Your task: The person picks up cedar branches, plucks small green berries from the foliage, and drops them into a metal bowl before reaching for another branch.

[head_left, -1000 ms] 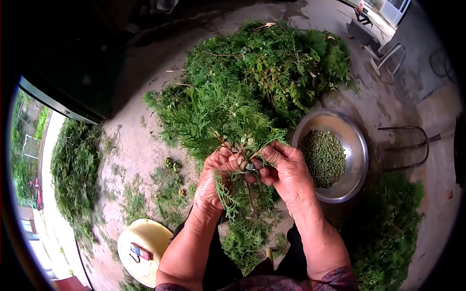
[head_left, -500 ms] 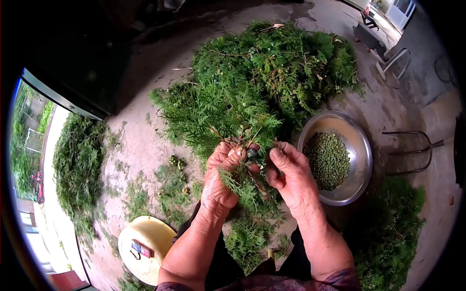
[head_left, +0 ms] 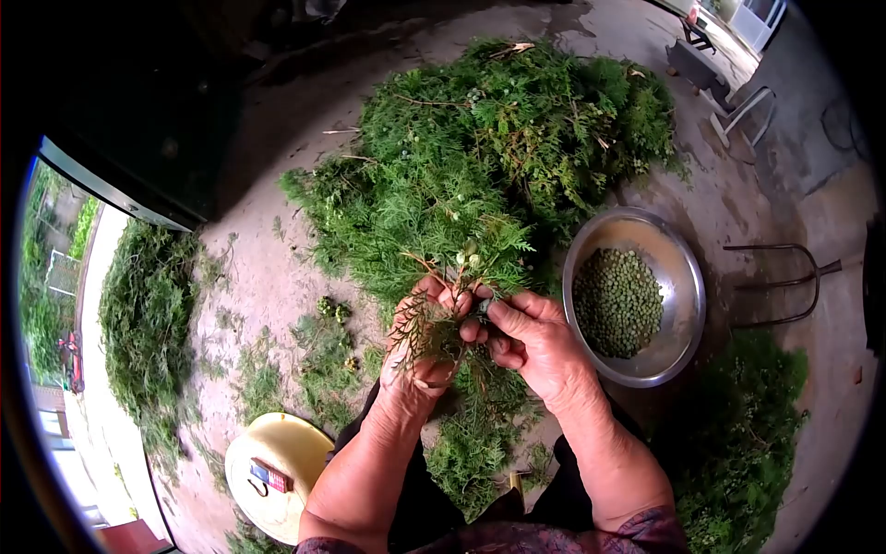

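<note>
My left hand is closed around the stems of an evergreen sprig, which looks like arborvitae, with reddish-brown twigs and a few pale green cones. Close beside it, the thumb and fingers of my right hand pinch at a small grey-green seed cone on the sprig; the fingertips partly hide it. To the right of my right hand stands a steel bowl holding many small green cones. Beyond both hands lies a large heap of cut evergreen branches.
A red phone lies on a yellow round surface at lower left. More greenery is piled at the left and at lower right. A metal fork lies right of the bowl. Loose sprigs litter the concrete floor.
My right hand has moved left, closer to my left hand, and its fingertips now meet the sprig. The sprig has turned in my left hand, showing more brown twigs.
</note>
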`<state>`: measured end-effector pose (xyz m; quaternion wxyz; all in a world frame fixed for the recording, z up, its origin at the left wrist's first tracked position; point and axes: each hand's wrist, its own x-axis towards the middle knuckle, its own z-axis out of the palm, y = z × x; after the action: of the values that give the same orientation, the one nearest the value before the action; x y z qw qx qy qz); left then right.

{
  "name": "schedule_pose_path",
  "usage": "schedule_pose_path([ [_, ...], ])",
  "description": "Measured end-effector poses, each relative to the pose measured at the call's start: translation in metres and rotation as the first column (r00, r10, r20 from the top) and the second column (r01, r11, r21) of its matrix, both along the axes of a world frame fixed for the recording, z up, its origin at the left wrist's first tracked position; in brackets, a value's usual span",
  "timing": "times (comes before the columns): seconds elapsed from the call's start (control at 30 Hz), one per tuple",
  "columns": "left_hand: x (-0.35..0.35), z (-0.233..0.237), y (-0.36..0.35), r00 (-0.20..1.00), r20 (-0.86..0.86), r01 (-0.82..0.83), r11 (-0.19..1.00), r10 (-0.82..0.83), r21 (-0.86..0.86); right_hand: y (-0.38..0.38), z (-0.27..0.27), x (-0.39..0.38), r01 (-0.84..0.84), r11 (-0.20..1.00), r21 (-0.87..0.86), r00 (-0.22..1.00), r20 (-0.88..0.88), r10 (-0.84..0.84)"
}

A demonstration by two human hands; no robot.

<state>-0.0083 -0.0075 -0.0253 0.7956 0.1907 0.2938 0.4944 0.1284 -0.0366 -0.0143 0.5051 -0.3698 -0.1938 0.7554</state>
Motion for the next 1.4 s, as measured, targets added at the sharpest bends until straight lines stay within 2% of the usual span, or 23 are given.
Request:
schedule_pose_path([
  [0.07,-0.002,0.001,0.000,0.997,0.082,0.010,1.000,-0.010,0.003,0.000,-0.001,0.002,0.000,0.999,-0.041,0.999,-0.034,-0.002],
  [0.13,-0.003,0.002,-0.001,0.982,0.186,-0.007,0.994,0.028,-0.112,-0.002,-0.001,0.003,0.013,0.996,-0.086,0.999,-0.049,-0.017],
  [0.2,-0.005,0.003,-0.001,0.972,0.232,-0.005,0.989,0.040,-0.150,-0.002,-0.007,0.007,0.163,0.983,-0.081,0.978,-0.118,-0.172],
  [0.23,-0.005,0.007,-0.002,0.975,0.202,-0.053,0.978,0.094,-0.200,-0.001,-0.009,0.009,0.237,0.968,-0.082,0.957,-0.152,-0.247],
  [0.3,-0.007,-0.001,-0.002,0.997,0.073,-0.033,0.999,0.036,-0.035,0.003,-0.004,0.016,0.249,0.966,-0.073,0.962,-0.100,-0.256],
  [0.33,-0.006,-0.001,-0.002,0.998,0.032,-0.052,0.998,0.053,-0.047,0.005,0.003,0.016,0.267,0.961,-0.078,0.954,-0.118,-0.274],
  [0.47,-0.004,0.020,-0.001,0.980,-0.200,-0.011,1.000,0.006,-0.028,0.012,0.002,0.029,0.365,0.931,-0.013,0.895,-0.272,-0.355],
  [0.5,-0.004,0.026,0.000,0.962,-0.271,0.032,0.999,-0.034,-0.012,0.011,-0.001,0.036,0.421,0.907,0.022,0.878,-0.262,-0.402],
  [0.53,-0.001,0.023,-0.001,0.974,-0.223,-0.045,0.999,0.042,-0.010,0.011,-0.001,0.044,0.443,0.892,0.089,0.877,-0.249,-0.411],
  [0.57,-0.001,0.023,0.000,0.963,-0.270,-0.026,1.000,0.022,-0.012,0.011,0.006,0.048,0.462,0.873,0.155,0.875,-0.238,-0.421],
  [0.6,-0.001,0.022,0.000,0.949,-0.316,-0.007,1.000,0.002,-0.015,0.012,0.017,0.046,0.508,0.843,0.177,0.861,-0.141,-0.489],
  [0.7,0.004,0.028,-0.002,0.944,-0.329,0.001,0.999,-0.014,-0.040,0.010,0.022,0.045,0.289,0.881,0.374,0.888,0.239,-0.392],
  [0.77,0.010,0.030,-0.004,0.957,-0.290,-0.030,0.999,0.022,-0.023,0.008,0.032,0.035,0.112,0.964,0.240,0.845,0.487,-0.219],
  [0.83,0.010,0.029,-0.006,0.969,-0.248,-0.027,0.999,0.017,-0.039,0.010,0.016,0.031,0.049,0.966,0.252,0.902,0.404,-0.151],
  [0.87,0.011,0.032,-0.006,0.967,-0.257,-0.013,0.998,-0.001,-0.053,0.011,0.014,0.027,0.042,0.935,0.351,0.909,0.375,-0.182],
  [0.97,0.013,0.034,-0.007,0.961,-0.275,-0.019,0.997,-0.004,-0.080,0.006,0.016,0.024,-0.011,0.959,0.283,0.947,0.310,-0.080],
  [1.0,0.012,0.032,-0.008,0.961,-0.275,-0.015,0.997,-0.007,-0.077,0.005,0.019,0.021,0.006,0.949,0.316,0.951,0.290,-0.103],
  [1.1,0.009,0.020,-0.006,0.946,-0.323,0.014,0.999,-0.024,-0.032,0.005,0.011,0.022,-0.058,0.897,0.438,0.808,0.548,-0.215],
  [1.17,0.008,0.019,-0.006,0.955,-0.292,0.036,0.998,-0.048,-0.043,0.002,0.016,0.022,0.037,0.966,0.254,0.906,0.400,-0.140],
  [1.2,0.013,0.036,-0.008,0.968,-0.247,0.024,0.991,-0.056,-0.132,0.001,0.018,0.022,0.070,0.986,0.151,0.942,0.314,-0.115],
  [1.3,0.003,0.024,-0.008,0.990,-0.062,0.123,0.990,-0.127,-0.065,0.001,0.011,0.023,0.053,0.997,0.060,0.997,0.060,-0.056],
  [1.33,0.004,0.025,-0.009,0.986,-0.132,0.082,0.989,-0.098,-0.125,0.002,0.004,0.024,0.022,0.996,0.090,0.994,-0.104,-0.013],
  [1.4,0.007,0.026,-0.010,0.981,-0.183,0.048,0.992,-0.069,-0.117,0.001,0.003,0.024,0.020,0.995,0.096,0.983,-0.181,-0.002],
])
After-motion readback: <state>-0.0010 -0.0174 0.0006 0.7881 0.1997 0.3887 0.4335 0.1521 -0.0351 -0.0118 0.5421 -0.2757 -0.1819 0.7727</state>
